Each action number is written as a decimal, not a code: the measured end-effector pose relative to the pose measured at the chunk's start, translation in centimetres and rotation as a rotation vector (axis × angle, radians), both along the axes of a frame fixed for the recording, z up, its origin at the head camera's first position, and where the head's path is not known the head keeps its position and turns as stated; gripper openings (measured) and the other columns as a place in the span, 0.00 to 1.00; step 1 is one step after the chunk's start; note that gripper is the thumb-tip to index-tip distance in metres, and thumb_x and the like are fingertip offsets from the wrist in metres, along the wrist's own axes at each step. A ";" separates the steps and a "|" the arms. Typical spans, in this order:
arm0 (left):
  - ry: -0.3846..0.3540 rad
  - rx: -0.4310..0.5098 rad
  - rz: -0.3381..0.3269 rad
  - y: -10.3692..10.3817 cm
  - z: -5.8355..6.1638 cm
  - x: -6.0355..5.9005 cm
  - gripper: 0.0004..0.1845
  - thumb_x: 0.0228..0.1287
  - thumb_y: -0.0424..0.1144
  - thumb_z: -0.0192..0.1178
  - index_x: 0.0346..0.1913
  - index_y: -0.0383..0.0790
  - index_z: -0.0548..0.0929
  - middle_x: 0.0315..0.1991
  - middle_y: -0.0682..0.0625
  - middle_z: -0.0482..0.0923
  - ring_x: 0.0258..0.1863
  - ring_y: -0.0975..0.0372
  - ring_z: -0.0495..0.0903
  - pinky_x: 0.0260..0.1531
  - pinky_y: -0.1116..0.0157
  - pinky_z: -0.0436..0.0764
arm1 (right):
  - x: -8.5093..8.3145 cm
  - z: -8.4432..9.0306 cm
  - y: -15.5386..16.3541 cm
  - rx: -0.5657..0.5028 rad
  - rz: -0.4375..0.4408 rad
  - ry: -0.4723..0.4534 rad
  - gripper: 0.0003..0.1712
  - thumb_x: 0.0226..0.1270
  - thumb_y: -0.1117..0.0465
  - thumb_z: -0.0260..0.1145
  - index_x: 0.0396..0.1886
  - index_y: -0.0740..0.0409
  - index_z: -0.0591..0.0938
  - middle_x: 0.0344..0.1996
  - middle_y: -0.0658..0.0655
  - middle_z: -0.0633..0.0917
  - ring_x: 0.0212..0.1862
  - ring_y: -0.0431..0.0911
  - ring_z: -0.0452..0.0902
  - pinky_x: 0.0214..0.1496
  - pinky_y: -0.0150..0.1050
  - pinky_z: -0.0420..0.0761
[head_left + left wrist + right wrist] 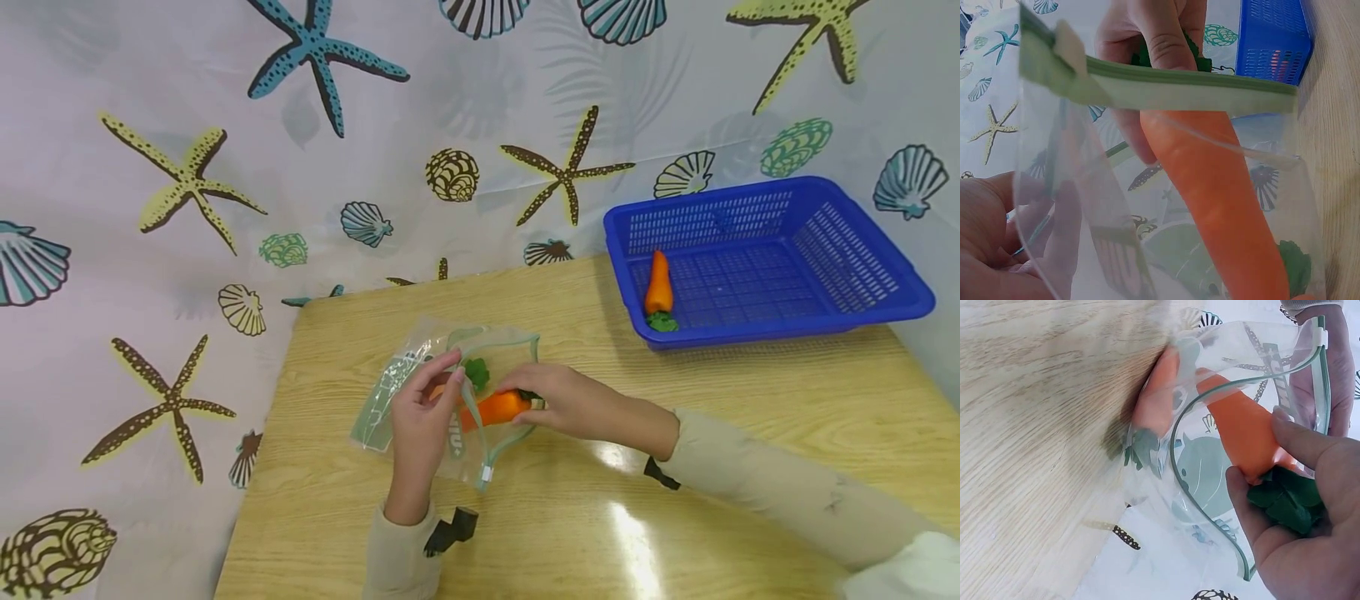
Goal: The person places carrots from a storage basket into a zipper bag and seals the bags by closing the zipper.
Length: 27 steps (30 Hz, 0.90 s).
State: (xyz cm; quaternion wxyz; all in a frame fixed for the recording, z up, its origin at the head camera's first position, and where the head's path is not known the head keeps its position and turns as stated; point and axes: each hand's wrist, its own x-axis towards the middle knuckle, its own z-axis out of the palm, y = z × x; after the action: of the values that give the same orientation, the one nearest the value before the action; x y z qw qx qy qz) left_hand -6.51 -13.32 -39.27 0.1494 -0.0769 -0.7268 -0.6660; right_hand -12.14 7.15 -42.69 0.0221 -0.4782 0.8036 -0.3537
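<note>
My right hand (555,400) grips an orange toy carrot (1241,428) at its thick end, next to the green leafy top (1288,499). The carrot's narrow end points in through the mouth of a clear zip bag (457,467) with a green-edged seal and a white slider (487,474). My left hand (422,421) holds the near side of the bag's mouth, thumb and forefinger at the rim. A second carrot (1157,394) lies inside the bag, seen through the film; its green top (477,373) shows in the head view.
At the back right of the wooden table (570,533) stands a blue plastic basket (772,329). Another carrot (659,287) lies in its left end. Behind the table hangs a cloth (480,100) printed with starfish and shells.
</note>
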 end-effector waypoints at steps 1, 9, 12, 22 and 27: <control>-0.002 0.001 0.000 0.0 0.0 0.0 0.14 0.61 0.26 0.58 0.50 0.25 0.79 0.49 0.37 0.77 0.40 0.50 0.78 0.36 0.69 0.81 | 0.0 -0.1 -0.3 0.002 0.006 -0.003 0.24 0.57 0.57 0.69 0.54 0.56 0.78 0.50 0.51 0.80 0.52 0.43 0.74 0.52 0.36 0.76; -0.006 -0.008 0.009 0.1 0.6 0.2 0.13 0.61 0.25 0.58 0.49 0.23 0.78 0.49 0.35 0.77 0.39 0.54 0.79 0.33 0.69 0.81 | -0.5 -0.5 -2.5 0.061 0.027 -0.004 0.21 0.57 0.60 0.70 0.51 0.58 0.79 0.49 0.53 0.80 0.51 0.44 0.74 0.52 0.36 0.75; -0.012 -0.003 0.007 0.1 0.5 0.2 0.14 0.61 0.25 0.58 0.49 0.24 0.78 0.49 0.36 0.78 0.39 0.54 0.79 0.33 0.67 0.81 | -0.6 -0.9 -3.2 0.073 0.035 0.002 0.21 0.57 0.61 0.70 0.50 0.60 0.79 0.48 0.54 0.80 0.50 0.45 0.74 0.52 0.36 0.75; -0.020 0.016 0.005 0.1 0.2 0.2 0.14 0.62 0.26 0.58 0.50 0.24 0.78 0.49 0.35 0.77 0.39 0.57 0.79 0.34 0.67 0.81 | -1.2 -1.8 -4.2 0.135 0.001 -0.089 0.22 0.57 0.62 0.70 0.52 0.59 0.79 0.48 0.53 0.80 0.49 0.43 0.74 0.51 0.37 0.75; -0.028 0.026 0.005 0.2 0.3 0.2 0.14 0.61 0.26 0.58 0.50 0.24 0.78 0.49 0.36 0.77 0.39 0.57 0.79 0.35 0.67 0.81 | -1.5 -1.9 -4.4 0.175 -0.024 -0.136 0.22 0.58 0.64 0.68 0.53 0.58 0.78 0.50 0.54 0.79 0.51 0.44 0.73 0.53 0.37 0.74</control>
State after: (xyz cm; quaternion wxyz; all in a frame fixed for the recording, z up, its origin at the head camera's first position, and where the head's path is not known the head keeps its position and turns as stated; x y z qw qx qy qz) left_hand -6.30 -13.14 -39.02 0.1419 -0.0640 -0.7203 -0.6760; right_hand -13.66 2.72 -44.57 0.1142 -0.4398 0.8335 -0.3143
